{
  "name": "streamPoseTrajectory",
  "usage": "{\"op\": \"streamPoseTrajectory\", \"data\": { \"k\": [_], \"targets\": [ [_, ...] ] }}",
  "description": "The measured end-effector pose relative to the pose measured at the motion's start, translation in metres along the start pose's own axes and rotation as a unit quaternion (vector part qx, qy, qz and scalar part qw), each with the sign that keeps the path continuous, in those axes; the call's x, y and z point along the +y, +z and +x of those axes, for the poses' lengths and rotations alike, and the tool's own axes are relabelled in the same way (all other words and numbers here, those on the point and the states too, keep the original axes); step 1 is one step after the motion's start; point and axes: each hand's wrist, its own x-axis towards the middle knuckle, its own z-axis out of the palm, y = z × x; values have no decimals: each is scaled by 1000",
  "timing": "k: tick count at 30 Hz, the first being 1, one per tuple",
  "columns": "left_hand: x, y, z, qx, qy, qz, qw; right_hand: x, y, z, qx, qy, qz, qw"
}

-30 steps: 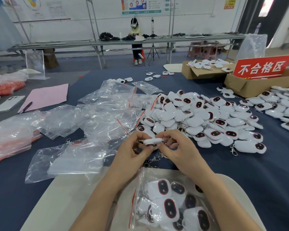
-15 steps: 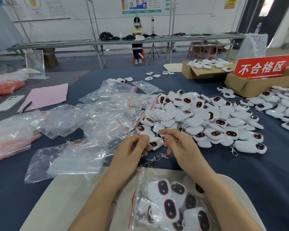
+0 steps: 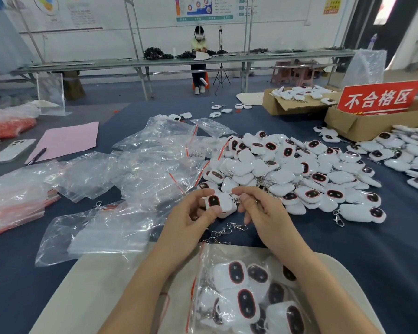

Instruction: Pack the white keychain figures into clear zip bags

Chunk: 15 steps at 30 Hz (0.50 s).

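Since a second ago you've turned the figure [image 3: 223, 201] from edge-on to face-up. Your left hand [image 3: 191, 220] grips its body, and your right hand [image 3: 266, 213] pinches the chain [image 3: 237, 200] at its corner. You hold it between the pile [image 3: 287, 169] and the part-filled bag [image 3: 210, 254]. It looks light, hard, glossy and rounded, probably slick. Grip the flat sides, since the metal chain could snag the thin, soft film.

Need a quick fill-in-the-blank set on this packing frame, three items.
The left hand grips a ____ keychain figure while the right hand pinches its chain.
The zip bag nearest the person has a ____ seal strip.
The sheet of paper beside the phone is ____.
Missing: white; red; pink.
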Motion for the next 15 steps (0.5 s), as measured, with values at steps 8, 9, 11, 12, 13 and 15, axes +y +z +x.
{"op": "streamPoseTrajectory", "data": {
  "k": [8, 9, 11, 12, 13, 15],
  "targets": [
    [1, 0, 0, -5, 13, -22, 1000, 0, -1, 0, 6, 10, -8, 1000],
    [1, 0, 0, -2, 14, -19, 1000, 0, 0, 0, 6, 12, -6, 1000],
    [0, 0, 1, 9, 13, -5, 1000, 0, 0, 0, 7, 13, -3, 1000],
    [1, 0, 1, 13, 10, -2, 1000, 0, 0, 0, 7, 13, -4, 1000],
    [1, 0, 2, 15, 9, -3, 1000, 0, 1, 0, 7, 13, -5, 1000],
    [2, 1, 2, 17, 12, -5, 1000, 1, 1, 1, 7, 12, -5, 1000]
  ]
}}
